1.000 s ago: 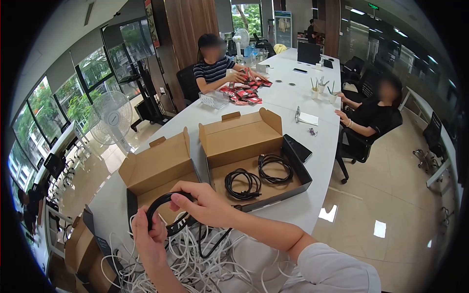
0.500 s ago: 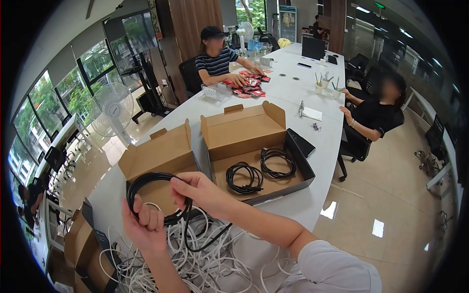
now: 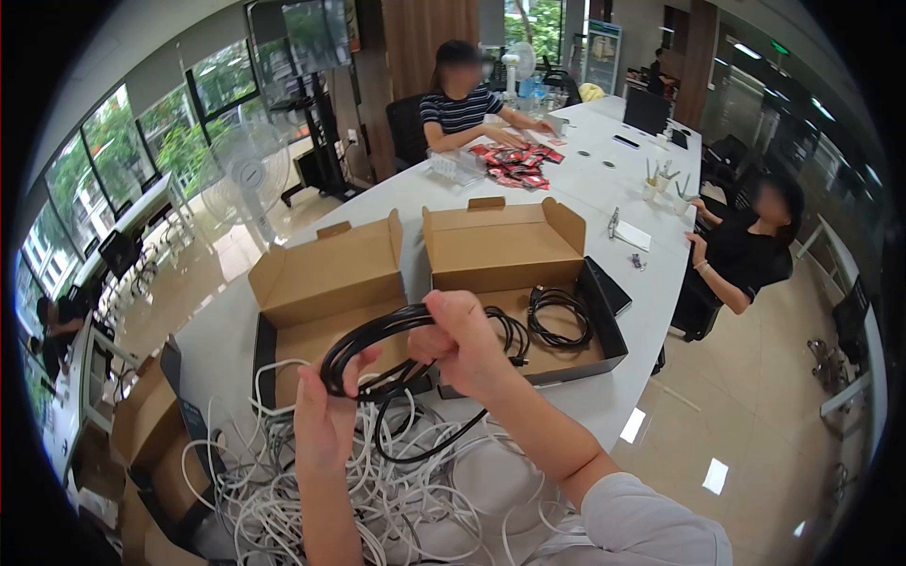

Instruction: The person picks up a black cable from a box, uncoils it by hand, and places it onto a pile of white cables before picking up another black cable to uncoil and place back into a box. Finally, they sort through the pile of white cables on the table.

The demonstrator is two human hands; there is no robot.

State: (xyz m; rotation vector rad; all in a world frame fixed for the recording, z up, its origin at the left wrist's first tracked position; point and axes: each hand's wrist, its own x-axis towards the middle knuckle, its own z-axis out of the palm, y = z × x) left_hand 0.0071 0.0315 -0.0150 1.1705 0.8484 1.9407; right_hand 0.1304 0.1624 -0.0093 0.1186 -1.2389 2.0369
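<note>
A coil of black cable (image 3: 377, 325) is held up between my two hands, above the table. My right hand (image 3: 464, 344) is closed round the coil's right side. At the coil's left end, my left hand (image 3: 326, 415) has it loosely between thumb and fingers. A loose length of the black cable hangs below in a loop. Under my hands spreads a tangled heap of white cables (image 3: 274, 500). Behind the coil, an open cardboard box (image 3: 500, 231) contains two coiled black cables (image 3: 560, 318), one partly hidden by my right hand. To its left is another open box (image 3: 330, 264).
Another open box (image 3: 142, 415) is at the lower left. A black flat item (image 3: 609, 283) lies beside the right box. Across the white table (image 3: 651, 321), one person handles red packets (image 3: 519, 165); another person (image 3: 750, 255) sits at the right. A fan (image 3: 247, 174) stands at the left.
The view has shifted, so the scene sits further right. My right hand has turned and closed round the coil; my left fingers have loosened. The coil is now tilted and flatter.
</note>
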